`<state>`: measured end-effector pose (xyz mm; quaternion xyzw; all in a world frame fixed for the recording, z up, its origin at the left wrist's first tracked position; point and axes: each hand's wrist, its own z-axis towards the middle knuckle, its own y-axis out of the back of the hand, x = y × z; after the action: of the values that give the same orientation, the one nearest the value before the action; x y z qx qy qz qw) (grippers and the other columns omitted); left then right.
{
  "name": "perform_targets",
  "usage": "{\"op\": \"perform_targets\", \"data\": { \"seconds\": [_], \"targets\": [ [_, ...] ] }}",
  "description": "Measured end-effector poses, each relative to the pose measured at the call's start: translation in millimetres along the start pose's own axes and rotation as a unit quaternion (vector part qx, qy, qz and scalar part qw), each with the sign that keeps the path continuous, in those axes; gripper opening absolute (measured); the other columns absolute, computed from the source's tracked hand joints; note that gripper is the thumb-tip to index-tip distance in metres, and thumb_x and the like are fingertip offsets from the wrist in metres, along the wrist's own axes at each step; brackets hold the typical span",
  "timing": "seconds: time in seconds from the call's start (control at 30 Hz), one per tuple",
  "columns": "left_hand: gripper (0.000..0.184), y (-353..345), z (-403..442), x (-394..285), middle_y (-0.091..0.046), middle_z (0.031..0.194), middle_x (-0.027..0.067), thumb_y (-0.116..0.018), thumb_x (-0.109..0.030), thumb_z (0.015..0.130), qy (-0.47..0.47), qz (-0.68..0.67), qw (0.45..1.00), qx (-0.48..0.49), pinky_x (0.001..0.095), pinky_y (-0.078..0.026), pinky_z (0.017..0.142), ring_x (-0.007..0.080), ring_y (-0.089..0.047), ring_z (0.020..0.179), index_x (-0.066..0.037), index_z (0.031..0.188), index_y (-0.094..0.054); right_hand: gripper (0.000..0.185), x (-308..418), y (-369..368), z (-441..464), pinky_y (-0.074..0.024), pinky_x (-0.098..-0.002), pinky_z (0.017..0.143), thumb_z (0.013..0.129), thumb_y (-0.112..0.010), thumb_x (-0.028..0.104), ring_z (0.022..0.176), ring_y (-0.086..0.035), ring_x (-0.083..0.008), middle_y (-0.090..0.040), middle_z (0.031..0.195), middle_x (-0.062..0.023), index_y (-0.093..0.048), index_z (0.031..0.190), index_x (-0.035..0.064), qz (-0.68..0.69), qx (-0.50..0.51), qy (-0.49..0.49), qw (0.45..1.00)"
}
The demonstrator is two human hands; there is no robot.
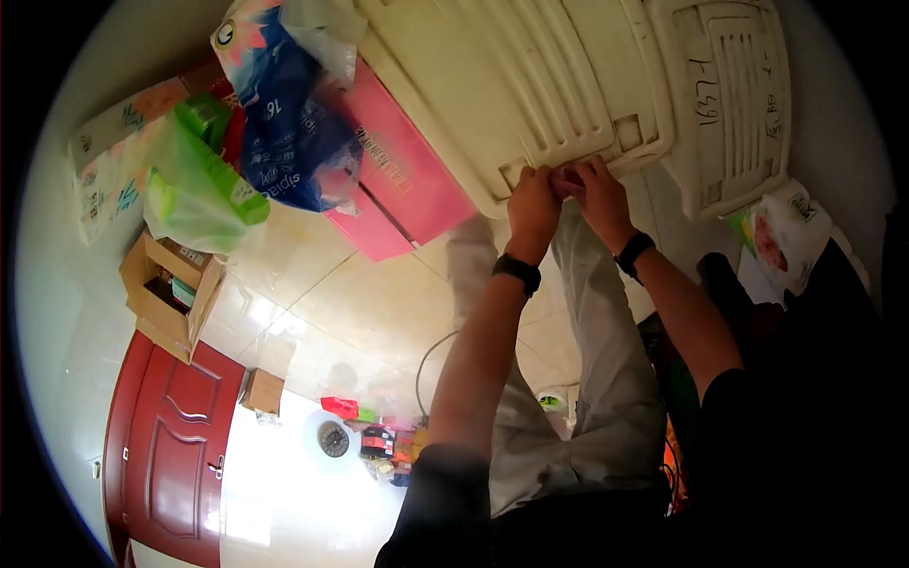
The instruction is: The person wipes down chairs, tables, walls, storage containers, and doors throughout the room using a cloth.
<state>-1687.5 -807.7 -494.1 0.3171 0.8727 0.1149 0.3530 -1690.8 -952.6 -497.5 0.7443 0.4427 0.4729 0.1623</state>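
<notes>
My left hand (534,210) and my right hand (602,201) meet at the near edge of a large cream plastic panel (492,114) with moulded ridges. The fingers of both are closed in a pinch, with the fingertips close together. Between them is something small and pinkish (565,182), too unclear to name; it may be partly fingertips. Each wrist wears a black band. My legs in light grey trousers (606,379) stand below the hands.
Right of the panel stands a second cream panel (734,114) with handwriting. A pink box (417,189), a blue plastic package (284,123) and a green-and-clear bag (199,189) are at left. An open cardboard box (156,317) sits near a red door (180,435).
</notes>
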Motion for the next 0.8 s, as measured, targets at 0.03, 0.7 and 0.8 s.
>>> {"op": "perform_targets", "data": {
  "seconds": [0.03,0.7,0.8],
  "targets": [
    [0.020,5,-3,5,-0.061,0.100,0.0178,-0.067,-0.019,0.087,-0.005,0.003,1.000,0.003,0.0436,-0.052,0.076,0.0371,-0.064,0.091,-0.006,0.101,-0.065,0.038,6,-1,-1,-0.0535,-0.0419,0.076,0.077,-0.070,-0.001,0.095,-0.062,-0.0332,-0.055,0.108,-0.0109,-0.060,0.112,0.0094,-0.002,0.004,0.004,1.000],
    [0.022,133,-45,200,-0.059,0.096,0.0147,-0.060,-0.004,0.079,0.003,-0.016,0.963,-0.270,0.0424,-0.050,0.075,0.0360,-0.060,0.091,-0.006,0.101,-0.062,0.022,195,-180,23,-0.0525,-0.0391,0.079,0.091,-0.055,0.011,0.093,-0.066,-0.0309,-0.066,0.105,-0.0158,-0.062,0.112,0.0077,0.220,0.034,0.015,0.975],
    [0.020,134,-36,189,-0.060,0.095,0.0154,-0.063,-0.001,0.077,-0.027,-0.049,0.959,-0.278,0.0434,-0.049,0.075,0.0374,-0.059,0.088,-0.004,0.097,-0.061,0.020,201,-149,37,-0.0534,-0.0372,0.077,0.092,-0.055,0.015,0.094,-0.067,-0.0295,-0.067,0.108,-0.0140,-0.063,0.109,0.0075,0.202,0.039,0.044,0.978]
  ]
}}
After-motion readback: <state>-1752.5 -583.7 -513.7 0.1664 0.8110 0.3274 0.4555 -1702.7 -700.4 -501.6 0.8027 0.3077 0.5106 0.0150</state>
